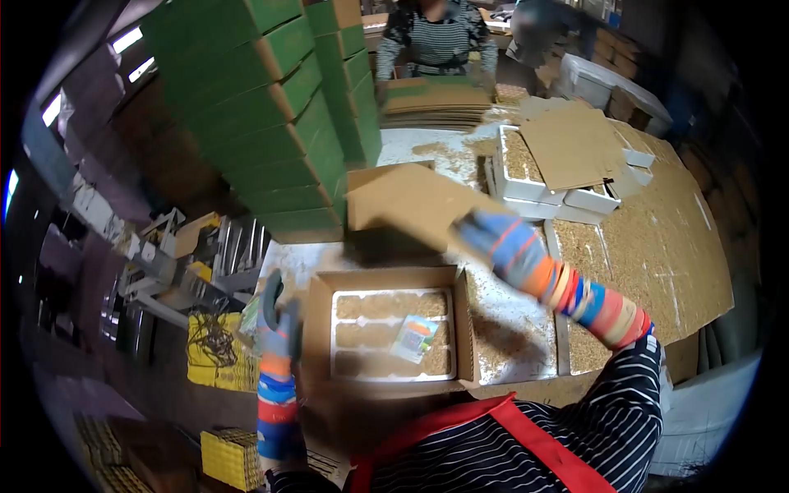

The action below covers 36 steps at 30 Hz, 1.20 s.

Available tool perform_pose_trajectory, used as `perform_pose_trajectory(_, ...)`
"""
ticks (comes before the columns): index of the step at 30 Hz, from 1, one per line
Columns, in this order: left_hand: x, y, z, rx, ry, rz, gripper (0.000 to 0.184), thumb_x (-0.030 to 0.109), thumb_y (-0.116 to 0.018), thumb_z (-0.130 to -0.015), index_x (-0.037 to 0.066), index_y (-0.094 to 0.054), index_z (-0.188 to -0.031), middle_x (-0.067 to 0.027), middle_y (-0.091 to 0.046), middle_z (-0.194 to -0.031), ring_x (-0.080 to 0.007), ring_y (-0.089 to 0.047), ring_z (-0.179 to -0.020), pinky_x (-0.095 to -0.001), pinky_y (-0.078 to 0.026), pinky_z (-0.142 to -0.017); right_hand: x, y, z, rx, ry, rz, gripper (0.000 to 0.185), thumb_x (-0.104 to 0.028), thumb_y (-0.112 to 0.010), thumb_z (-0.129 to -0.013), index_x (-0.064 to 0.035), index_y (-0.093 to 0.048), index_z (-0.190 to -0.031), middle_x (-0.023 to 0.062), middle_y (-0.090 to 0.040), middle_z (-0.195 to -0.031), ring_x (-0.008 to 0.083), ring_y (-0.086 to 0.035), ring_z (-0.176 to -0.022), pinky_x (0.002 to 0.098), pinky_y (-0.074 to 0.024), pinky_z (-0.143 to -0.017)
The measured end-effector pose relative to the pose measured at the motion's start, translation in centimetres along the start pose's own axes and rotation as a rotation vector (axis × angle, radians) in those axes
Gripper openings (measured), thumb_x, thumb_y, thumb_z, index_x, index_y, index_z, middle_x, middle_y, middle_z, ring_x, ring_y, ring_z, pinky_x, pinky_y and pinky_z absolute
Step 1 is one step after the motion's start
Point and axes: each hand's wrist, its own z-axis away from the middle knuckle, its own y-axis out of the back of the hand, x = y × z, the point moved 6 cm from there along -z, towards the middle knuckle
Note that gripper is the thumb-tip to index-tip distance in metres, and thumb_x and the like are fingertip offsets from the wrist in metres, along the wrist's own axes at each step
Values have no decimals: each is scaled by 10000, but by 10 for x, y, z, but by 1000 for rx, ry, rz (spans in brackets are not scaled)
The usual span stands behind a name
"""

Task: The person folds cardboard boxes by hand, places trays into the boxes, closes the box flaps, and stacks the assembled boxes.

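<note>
An open cardboard box (470, 345) stands in front of me. In it lies a white foam tray (394, 378) whose compartments are filled with brown granular material, with a small printed packet (413, 338) on top at the right. My right hand (497, 242), in a striped knit glove, grips the right end of a brown cardboard sheet (419, 201) behind the box; motion blurs its fingertips. Beside the box's left wall, my left hand (278, 312), gloved too, is open with thumb and fingers apart and holds nothing.
Tall stacks of green boxes (279, 131) rise at the back left. White foam trays (526, 185) under loose cardboard sheets (571, 144) stand at the right, beside a surface strewn with granules (674, 238). Across the table, a person (431, 41) stands behind stacked flat cardboard (436, 107). Yellow crates (218, 353) sit lower left.
</note>
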Motion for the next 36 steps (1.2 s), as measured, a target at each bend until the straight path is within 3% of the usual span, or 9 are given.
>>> perform_pose_trajectory(2, -47, -6, 19, -142, 372, 966, 479, 235, -459, -897, 63, -342, -1328, -114, -477, -1247, -240, -478, -1100, -335, -374, -940, -79, -14, -4, -241, 231, -202, 359, -129, -488, -734, -58, -513, -1084, 128, -509, -923, 290, -529, -787, 372, -452, -637)
perform_pose_trajectory(5, -71, -17, 36, -55, 520, 1169, 467, 312, -338, -945, 74, -300, -1345, -81, -463, -1258, -212, -449, -1127, -342, -333, -976, -133, -84, 43, -735, 530, 49, 343, -298, -550, -715, -122, -589, -1006, 34, -516, -979, 198, -491, -944, 365, -387, -796)
perform_pose_trajectory(7, -82, -28, 33, -274, 199, 527, 484, 363, -307, -947, 73, -315, -1334, -64, -464, -1253, -202, -430, -1146, -340, -305, -1000, -136, -97, 50, -944, 566, -22, 351, -351, -569, -697, -167, -602, -993, 25, -517, -971, 194, -476, -957, 395, -364, -832)
perform_pose_trajectory(10, -51, -48, 43, -472, 461, 1201, 478, 378, -291, -949, 70, -345, -1311, -78, -465, -1243, -197, -428, -1155, -327, -315, -1004, -132, -102, 56, -1206, 399, -115, 535, -371, -570, -709, -245, -499, -1223, 67, -481, -1242, 261, -392, -1196, 471, -208, -1038)
perform_pose_trajectory(13, -60, -55, 41, -508, 477, 1205, 518, 434, -345, -929, 84, -383, -1309, -105, -485, -1253, -237, -484, -1122, -377, -388, -950, -104, -74, 40, -1182, 56, -545, 735, -417, -582, -705, -205, -331, -1362, 141, -321, -1391, 290, -311, -1262, 466, -156, -1071)
perform_pose_trajectory(18, -74, -60, 56, -629, 440, 1049, 454, 370, -309, -955, 75, -391, -1290, -72, -462, -1263, -169, -454, -1132, -302, -378, -958, -23, -32, 80, -90, -933, -1183, 541, -251, -568, -852, -79, -369, -1325, 96, -500, -1227, 218, -478, -1108, 380, -395, -924)
perform_pose_trajectory(20, -79, -64, 59, -617, 471, 915, 470, 392, -346, -942, 73, -407, -1281, -72, -467, -1262, -154, -462, -1122, -288, -393, -939, -27, -81, 162, -347, -1455, -1767, 563, -312, -548, -871, -112, -328, -1350, 58, -517, -1187, 167, -509, -1055, 353, -449, -848)
perform_pose_trajectory(28, -54, -84, 68, -794, 361, 281, 574, 141, -546, -843, -1, -300, -1341, -91, -382, -1336, -196, -408, -1199, -303, -350, -974, -81, -147, 147, -393, -1121, -1046, 516, -242, -647, -806, -52, -453, -1245, 44, -573, -1097, 105, -508, -946, 271, -443, -806)
perform_pose_trajectory(36, 14, -111, 41, -635, 192, 739, 636, 217, -497, -880, 16, -170, -1388, -142, -381, -1331, -213, -437, -1158, -324, -379, -949, -32, -123, 187, 139, -1430, -1848, 492, -202, -524, -889, -16, -359, -1313, 86, -499, -1218, 160, -518, -1055, 293, -440, -895)
